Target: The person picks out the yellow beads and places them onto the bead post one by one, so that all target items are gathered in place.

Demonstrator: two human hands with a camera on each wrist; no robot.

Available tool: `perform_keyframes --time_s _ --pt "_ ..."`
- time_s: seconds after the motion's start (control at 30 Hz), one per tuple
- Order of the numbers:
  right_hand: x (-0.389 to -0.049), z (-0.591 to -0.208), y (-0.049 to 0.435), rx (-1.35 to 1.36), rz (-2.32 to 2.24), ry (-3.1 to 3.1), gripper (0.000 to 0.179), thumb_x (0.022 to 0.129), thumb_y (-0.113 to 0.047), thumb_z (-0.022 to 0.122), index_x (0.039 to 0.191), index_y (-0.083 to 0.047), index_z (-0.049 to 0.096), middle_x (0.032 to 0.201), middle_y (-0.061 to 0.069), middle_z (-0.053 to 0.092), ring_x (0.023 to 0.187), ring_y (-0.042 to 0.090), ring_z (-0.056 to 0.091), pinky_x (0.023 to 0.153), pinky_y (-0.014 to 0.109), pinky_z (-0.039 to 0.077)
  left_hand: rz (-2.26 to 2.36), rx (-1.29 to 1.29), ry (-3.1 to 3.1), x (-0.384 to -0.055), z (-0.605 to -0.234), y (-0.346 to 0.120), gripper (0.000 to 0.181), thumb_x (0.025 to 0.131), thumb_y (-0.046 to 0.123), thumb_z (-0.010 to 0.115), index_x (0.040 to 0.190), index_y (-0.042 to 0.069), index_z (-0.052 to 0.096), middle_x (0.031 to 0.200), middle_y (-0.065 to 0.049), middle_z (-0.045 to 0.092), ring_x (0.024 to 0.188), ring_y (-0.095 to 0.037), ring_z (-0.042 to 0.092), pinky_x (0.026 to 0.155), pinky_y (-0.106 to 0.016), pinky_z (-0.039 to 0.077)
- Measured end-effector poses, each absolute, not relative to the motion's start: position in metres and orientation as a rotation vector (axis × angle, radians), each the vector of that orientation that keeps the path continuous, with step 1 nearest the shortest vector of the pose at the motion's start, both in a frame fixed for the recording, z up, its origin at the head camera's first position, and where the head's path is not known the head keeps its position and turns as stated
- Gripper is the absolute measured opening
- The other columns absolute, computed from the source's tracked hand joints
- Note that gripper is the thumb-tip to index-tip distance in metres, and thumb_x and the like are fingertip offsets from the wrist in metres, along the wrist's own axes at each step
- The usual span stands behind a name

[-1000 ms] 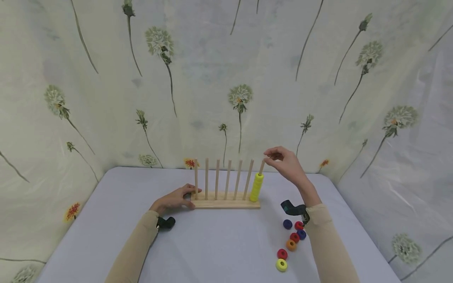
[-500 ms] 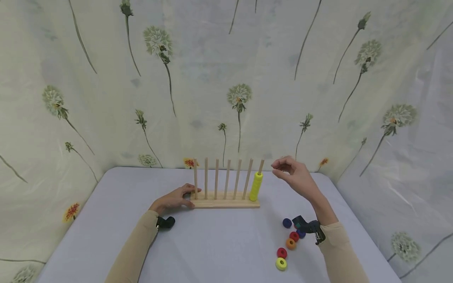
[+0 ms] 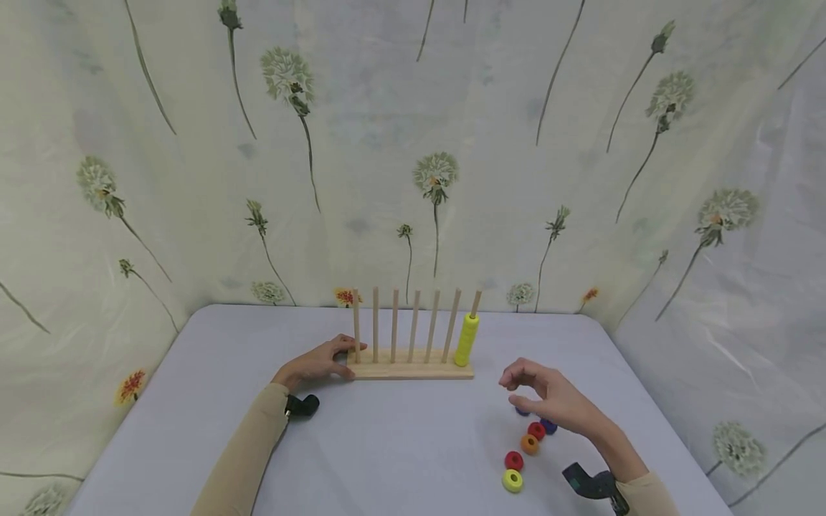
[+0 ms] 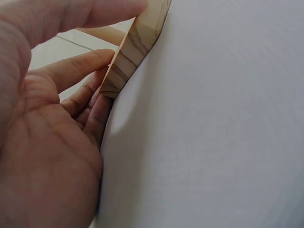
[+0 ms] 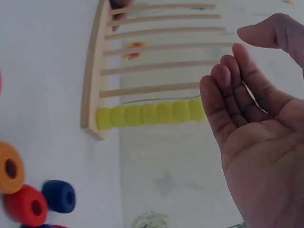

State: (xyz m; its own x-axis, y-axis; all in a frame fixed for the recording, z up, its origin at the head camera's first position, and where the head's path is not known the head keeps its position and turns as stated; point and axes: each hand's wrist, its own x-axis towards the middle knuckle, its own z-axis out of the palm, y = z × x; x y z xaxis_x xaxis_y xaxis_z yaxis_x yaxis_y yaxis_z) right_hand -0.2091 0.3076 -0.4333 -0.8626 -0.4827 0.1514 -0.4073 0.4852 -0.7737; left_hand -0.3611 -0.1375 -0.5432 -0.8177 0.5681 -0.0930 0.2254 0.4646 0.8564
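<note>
A wooden peg stand with several upright pegs stands on the table. Its rightmost peg carries a stack of yellow beads, and the peg's tip shows above them. My left hand grips the left end of the base; the left wrist view shows the thumb on one side and fingers on the other. My right hand is in the air with fingers loosely bent, thumb apart, nothing between them. Below it lie loose beads: yellow, red, orange and blue, some partly hidden by the hand.
A white-covered table bears the stand and beads. Behind it hangs a flower-patterned curtain, close to the table's back edge. Dark wrist cameras sit on both forearms.
My right hand has left the top of the yellow stack and moved right, then down toward the loose beads, its thumb and fingers spreading wider. The left hand and the stand have stayed put.
</note>
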Motion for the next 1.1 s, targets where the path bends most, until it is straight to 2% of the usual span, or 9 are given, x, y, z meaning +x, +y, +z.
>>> perform_keyframes --time_s 0.1,0.27,0.33,0.6,0.83,1.1 --pt "-0.196 -0.448 0.315 -0.714 -1.301 2.565 0.022 0.090 -0.019 0.068 0.108 -0.014 0.058 0.107 0.006 0.059 0.098 0.014 0.059 0.087 0.022 0.050 1.305 0.664 2.343 -0.360 -0.543 -0.137 0.067 0.074 0.021 0.082 0.136 0.019 0.056 0.138 -0.007 0.042 0.130 -0.028 0.037 0.111 -0.054 0.024" --pt "-0.177 -0.471 0.327 -0.543 -1.288 2.485 0.026 0.088 -0.017 0.069 0.108 -0.004 0.059 0.108 0.019 0.059 0.094 0.019 0.059 0.084 0.023 0.050 1.305 0.672 2.337 -0.360 -0.544 -0.138 0.066 0.075 0.022 0.082 0.136 0.020 0.056 0.138 -0.008 0.041 0.131 -0.029 0.037 0.111 -0.054 0.024" --pt "-0.171 -0.481 0.332 -0.500 -1.275 2.468 0.027 0.088 -0.016 0.068 0.109 -0.002 0.059 0.107 0.018 0.060 0.093 0.019 0.059 0.083 0.021 0.049 1.304 0.667 2.339 -0.360 -0.543 -0.138 0.066 0.075 0.022 0.082 0.136 0.020 0.056 0.139 -0.007 0.041 0.132 -0.029 0.037 0.111 -0.054 0.024" --pt "-0.155 -0.506 0.345 -0.389 -1.232 2.425 0.024 0.088 -0.021 0.069 0.105 -0.006 0.062 0.104 0.007 0.062 0.090 0.008 0.059 0.082 0.013 0.047 1.294 0.681 2.342 -0.361 -0.542 -0.137 0.067 0.075 0.020 0.082 0.136 0.018 0.056 0.137 -0.008 0.040 0.129 -0.029 0.037 0.110 -0.054 0.025" --pt "-0.150 -0.520 0.343 -0.358 -1.168 2.403 0.023 0.086 -0.023 0.070 0.104 -0.011 0.063 0.098 0.003 0.062 0.083 0.009 0.058 0.075 0.017 0.048 1.282 0.691 2.355 -0.362 -0.542 -0.138 0.066 0.075 0.020 0.082 0.136 0.018 0.056 0.137 -0.009 0.041 0.128 -0.029 0.037 0.110 -0.054 0.025" --pt "-0.149 -0.524 0.334 -0.296 -1.126 2.455 0.029 0.083 -0.027 0.074 0.104 -0.011 0.063 0.099 0.001 0.063 0.082 0.008 0.056 0.074 0.017 0.049 1.294 0.709 2.342 -0.362 -0.543 -0.139 0.066 0.076 0.020 0.081 0.137 0.016 0.055 0.138 -0.010 0.041 0.130 -0.031 0.037 0.111 -0.056 0.024"
